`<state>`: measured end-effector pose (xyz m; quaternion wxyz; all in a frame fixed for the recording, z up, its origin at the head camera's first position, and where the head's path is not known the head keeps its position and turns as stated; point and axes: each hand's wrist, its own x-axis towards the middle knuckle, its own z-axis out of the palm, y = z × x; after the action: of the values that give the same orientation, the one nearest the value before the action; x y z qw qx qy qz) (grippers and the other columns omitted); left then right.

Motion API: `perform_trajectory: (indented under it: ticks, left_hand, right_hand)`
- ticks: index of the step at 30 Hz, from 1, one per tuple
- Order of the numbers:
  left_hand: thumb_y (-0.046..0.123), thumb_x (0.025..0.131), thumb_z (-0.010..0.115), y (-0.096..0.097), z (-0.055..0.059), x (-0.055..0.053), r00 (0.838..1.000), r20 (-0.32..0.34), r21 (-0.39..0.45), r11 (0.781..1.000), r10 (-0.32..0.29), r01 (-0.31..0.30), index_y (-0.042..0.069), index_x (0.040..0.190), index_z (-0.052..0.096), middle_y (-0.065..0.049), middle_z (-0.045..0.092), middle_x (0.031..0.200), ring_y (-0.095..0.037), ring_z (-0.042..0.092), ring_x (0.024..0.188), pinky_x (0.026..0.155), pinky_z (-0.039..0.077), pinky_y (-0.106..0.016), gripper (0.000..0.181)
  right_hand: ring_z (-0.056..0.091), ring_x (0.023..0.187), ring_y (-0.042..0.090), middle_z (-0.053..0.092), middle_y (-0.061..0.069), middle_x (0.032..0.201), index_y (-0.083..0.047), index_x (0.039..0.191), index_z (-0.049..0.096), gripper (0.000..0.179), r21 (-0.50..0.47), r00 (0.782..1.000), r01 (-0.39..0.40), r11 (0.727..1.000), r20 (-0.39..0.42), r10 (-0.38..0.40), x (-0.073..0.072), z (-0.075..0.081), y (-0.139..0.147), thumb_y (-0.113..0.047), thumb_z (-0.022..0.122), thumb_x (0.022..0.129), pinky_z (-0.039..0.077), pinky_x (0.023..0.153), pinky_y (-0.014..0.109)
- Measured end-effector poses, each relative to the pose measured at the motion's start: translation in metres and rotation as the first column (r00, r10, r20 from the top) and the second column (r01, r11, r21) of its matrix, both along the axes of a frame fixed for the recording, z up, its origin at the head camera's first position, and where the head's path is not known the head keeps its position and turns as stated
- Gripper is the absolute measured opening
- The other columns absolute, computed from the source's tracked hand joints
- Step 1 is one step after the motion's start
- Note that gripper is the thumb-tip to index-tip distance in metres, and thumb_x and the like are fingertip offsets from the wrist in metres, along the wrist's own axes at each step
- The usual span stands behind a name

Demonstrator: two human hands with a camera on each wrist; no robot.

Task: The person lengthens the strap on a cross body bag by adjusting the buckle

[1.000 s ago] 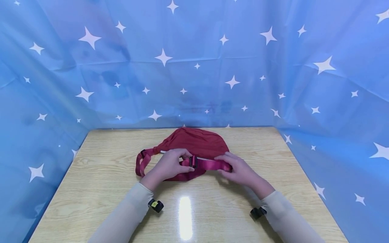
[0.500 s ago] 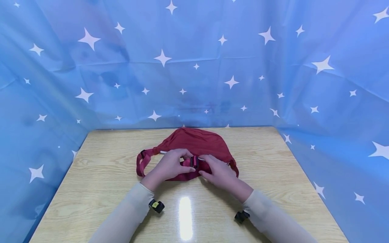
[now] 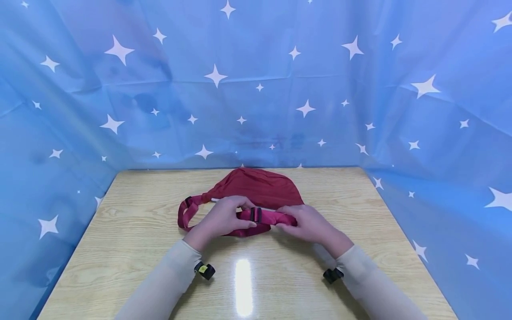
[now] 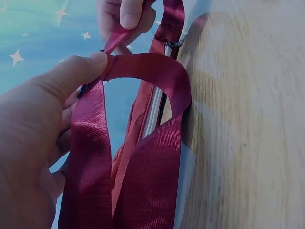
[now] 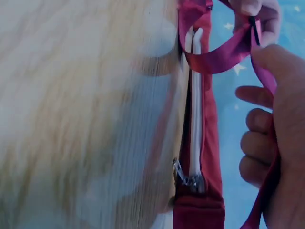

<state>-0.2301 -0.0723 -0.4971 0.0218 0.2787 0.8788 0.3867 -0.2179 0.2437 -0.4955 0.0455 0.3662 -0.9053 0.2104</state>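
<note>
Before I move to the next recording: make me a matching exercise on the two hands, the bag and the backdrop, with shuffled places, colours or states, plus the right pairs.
1. left hand
2. right hand
3. bag
4. backdrop

A. blue with white stars
B. holds the strap away from the buckle
C. dark red, on the wooden tabletop
D. holds the strap right at the buckle

Pairs: 1-D, 2-B, 3-C, 4-A
</note>
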Motion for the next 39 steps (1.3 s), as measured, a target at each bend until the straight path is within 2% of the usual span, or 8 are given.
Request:
perform_trajectory:
  ticks: [4,10,17,22,25,29,32,39]
  left_hand:
    - [0.039,0.087,0.097,0.002,0.0,0.001,1.0,0.003,0.005,1.0,0.001,-0.001,0.03,0.113,0.076,0.02,0.07,0.102,-0.006,0.065,0.102,0.098,0.058,-0.038,0.035]
    - [0.039,0.09,0.094,0.004,0.0,0.001,0.999,-0.01,0.007,0.999,-0.032,0.033,0.028,0.121,0.075,0.018,0.07,0.106,-0.007,0.065,0.104,0.097,0.058,-0.04,0.038]
    - [0.039,0.093,0.091,0.002,0.002,0.003,0.997,-0.06,-0.042,0.998,-0.051,0.049,0.028,0.135,0.074,0.015,0.072,0.117,-0.005,0.065,0.107,0.098,0.057,-0.033,0.047]
    - [0.038,0.096,0.09,-0.003,0.004,0.009,0.997,-0.066,-0.093,0.995,-0.048,0.042,0.025,0.146,0.065,0.009,0.069,0.132,-0.008,0.068,0.113,0.1,0.058,-0.037,0.058]
    - [0.037,0.096,0.09,-0.007,0.001,0.012,0.985,-0.166,-0.165,0.986,-0.046,0.018,0.023,0.144,0.065,0.007,0.068,0.128,-0.012,0.068,0.108,0.095,0.059,-0.039,0.056]
    - [0.038,0.098,0.088,-0.008,-0.004,0.015,0.947,-0.32,-0.226,0.974,-0.041,-0.034,0.024,0.14,0.07,0.008,0.07,0.119,-0.013,0.065,0.102,0.092,0.058,-0.039,0.048]
    - [0.037,0.098,0.087,-0.008,-0.005,0.016,0.934,-0.356,-0.196,0.98,-0.035,-0.038,0.023,0.14,0.072,0.008,0.071,0.117,-0.012,0.065,0.102,0.092,0.058,-0.039,0.047]
    - [0.036,0.1,0.086,-0.009,-0.002,0.02,0.956,-0.292,-0.027,0.999,-0.039,0.032,0.02,0.142,0.075,0.009,0.074,0.12,-0.008,0.068,0.105,0.092,0.059,-0.036,0.046]
  right_hand:
    - [0.072,0.102,0.012,0.076,-0.004,0.128,-0.017,0.142,0.071,0.051,-0.023,0.998,0.013,1.0,0.058,-0.012,0.004,-0.003,-0.008,-0.045,0.083,0.1,0.062,0.088,0.041]
    - [0.065,0.128,0.012,0.065,-0.01,0.143,-0.025,0.154,0.059,0.059,-0.244,0.962,0.029,0.969,0.269,0.039,0.01,-0.006,-0.037,-0.048,0.078,0.104,0.058,0.104,0.043]
    - [0.063,0.094,0.013,0.064,-0.012,0.118,-0.027,0.138,0.07,0.043,-0.328,0.976,0.059,0.943,0.219,0.015,0.009,-0.004,-0.05,-0.033,0.087,0.099,0.058,0.07,0.031]
    - [0.067,0.1,0.013,0.07,-0.007,0.125,-0.021,0.137,0.071,0.043,-0.384,0.991,0.007,0.923,0.126,0.045,0.008,-0.004,-0.05,-0.027,0.089,0.098,0.061,0.074,0.031]
    - [0.068,0.106,0.015,0.072,-0.004,0.127,-0.019,0.136,0.072,0.044,-0.421,0.995,-0.021,0.907,0.076,0.058,0.008,-0.004,-0.049,-0.022,0.09,0.097,0.061,0.08,0.032]
    - [0.067,0.106,0.017,0.073,-0.003,0.127,-0.019,0.137,0.072,0.045,-0.469,0.994,-0.03,0.883,0.074,0.074,0.008,-0.004,-0.047,-0.016,0.09,0.096,0.059,0.084,0.031]
    - [0.066,0.104,0.018,0.073,-0.004,0.126,-0.02,0.137,0.072,0.045,-0.493,0.991,-0.025,0.87,0.1,0.085,0.007,-0.005,-0.046,-0.014,0.089,0.096,0.057,0.084,0.03]
    - [0.067,0.102,0.019,0.073,-0.002,0.125,-0.019,0.137,0.072,0.042,-0.53,0.983,-0.037,0.847,0.131,0.126,0.008,-0.006,-0.046,-0.013,0.087,0.098,0.057,0.083,0.029]
